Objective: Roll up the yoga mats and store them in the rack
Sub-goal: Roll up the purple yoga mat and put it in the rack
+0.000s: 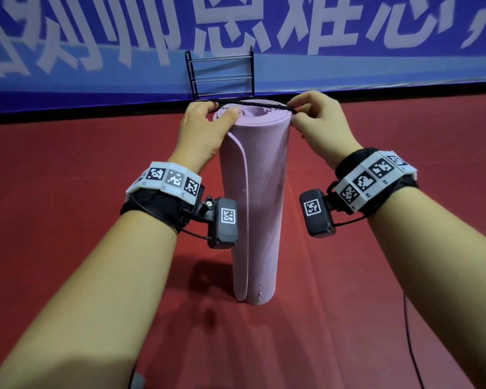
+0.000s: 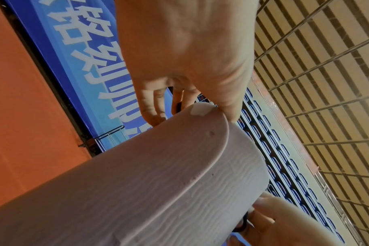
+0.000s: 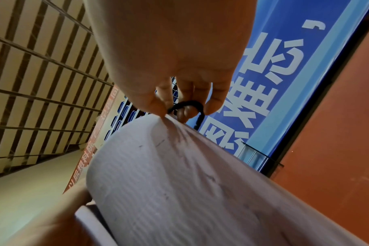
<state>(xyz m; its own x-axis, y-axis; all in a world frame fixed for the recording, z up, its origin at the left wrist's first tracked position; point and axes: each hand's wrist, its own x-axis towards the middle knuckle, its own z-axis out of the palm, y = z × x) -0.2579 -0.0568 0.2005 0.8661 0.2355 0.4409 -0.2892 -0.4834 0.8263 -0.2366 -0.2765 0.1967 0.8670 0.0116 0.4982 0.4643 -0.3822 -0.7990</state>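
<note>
Mat (image 1: 254, 197): pink, rolled, standing upright on the red floor (image 1: 68, 192) between your forearms. Band (image 1: 253, 103): black, stretched across the mat's top end. Your left hand (image 1: 205, 130): fingers curled on the band, thumb on the mat's rim. Your right hand (image 1: 320, 122): pinching the band's other end beside the rim. Rack (image 1: 222, 74): black wire, behind the mat against the blue banner (image 1: 376, 37).

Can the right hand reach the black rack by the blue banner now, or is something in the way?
Probably not yet. The right hand pinches a black band stretched over the top of the upright mat, and the rack stands behind the mat.
</note>
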